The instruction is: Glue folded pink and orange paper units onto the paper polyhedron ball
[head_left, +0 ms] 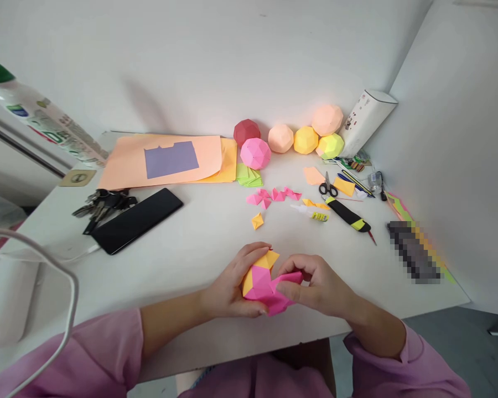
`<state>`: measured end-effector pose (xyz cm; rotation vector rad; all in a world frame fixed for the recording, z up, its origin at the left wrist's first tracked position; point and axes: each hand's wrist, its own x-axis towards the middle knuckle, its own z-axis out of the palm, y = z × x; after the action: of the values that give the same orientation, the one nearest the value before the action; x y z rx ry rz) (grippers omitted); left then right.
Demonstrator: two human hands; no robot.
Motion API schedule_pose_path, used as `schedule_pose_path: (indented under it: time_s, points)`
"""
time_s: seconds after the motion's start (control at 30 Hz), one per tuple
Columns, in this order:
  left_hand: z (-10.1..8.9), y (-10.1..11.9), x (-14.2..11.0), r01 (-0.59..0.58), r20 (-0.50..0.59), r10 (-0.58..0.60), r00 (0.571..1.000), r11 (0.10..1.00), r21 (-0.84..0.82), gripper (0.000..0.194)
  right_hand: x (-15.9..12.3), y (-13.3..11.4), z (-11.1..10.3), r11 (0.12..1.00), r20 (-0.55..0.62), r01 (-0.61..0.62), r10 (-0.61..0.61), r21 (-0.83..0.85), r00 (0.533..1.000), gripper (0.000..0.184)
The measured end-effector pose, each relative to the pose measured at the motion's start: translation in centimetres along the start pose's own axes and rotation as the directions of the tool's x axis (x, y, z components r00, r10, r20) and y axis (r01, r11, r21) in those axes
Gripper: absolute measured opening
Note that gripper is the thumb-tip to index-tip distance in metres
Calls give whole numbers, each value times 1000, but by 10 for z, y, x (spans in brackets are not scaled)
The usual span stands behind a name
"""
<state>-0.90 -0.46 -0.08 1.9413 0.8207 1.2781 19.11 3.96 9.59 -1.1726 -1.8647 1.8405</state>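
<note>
Both my hands hold a part-built folded paper ball (pixel 262 281) of pink and yellow pieces, just above the near edge of the white table (pixel 199 243). My left hand (pixel 232 284) cups it from the left, fingers wrapped round its side. My right hand (pixel 315 284) pinches a pink flap on its right side. A loose yellow folded piece (pixel 257 220) lies just beyond the hands. Several pink folded pieces (pixel 274 195) lie further back.
Finished paper balls (pixel 280 138) line the back wall by a white carton (pixel 367 121). Scissors (pixel 327 187), a glue tube (pixel 311 212), a knife (pixel 351 216) and pens lie right. A black phone (pixel 136 219), keys (pixel 102 202), orange paper sheets (pixel 166 160) and a bottle (pixel 45 121) lie left.
</note>
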Motion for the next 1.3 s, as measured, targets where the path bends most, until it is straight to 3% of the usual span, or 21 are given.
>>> schedule_pose_path:
  time_s: [0.13, 0.37, 0.7, 1.3]
  points:
    - [0, 2, 1, 10, -24, -10, 1000, 1000, 20, 83, -1, 3, 0, 1000, -15, 19, -19, 8, 1000, 23]
    - [0, 2, 2, -32, -59, 35, 998, 998, 48, 85, -4, 2, 4, 988, -67, 157, -156, 6, 985, 23]
    - [0, 2, 2, -65, -54, 68, 996, 996, 60, 86, -1, 5, 6, 988, -80, 109, -100, 113, 992, 18]
    - [-1, 0, 2, -61, -22, 62, 998, 997, 56, 83, -2, 4, 8, 970, -74, 240, -237, 44, 969, 13]
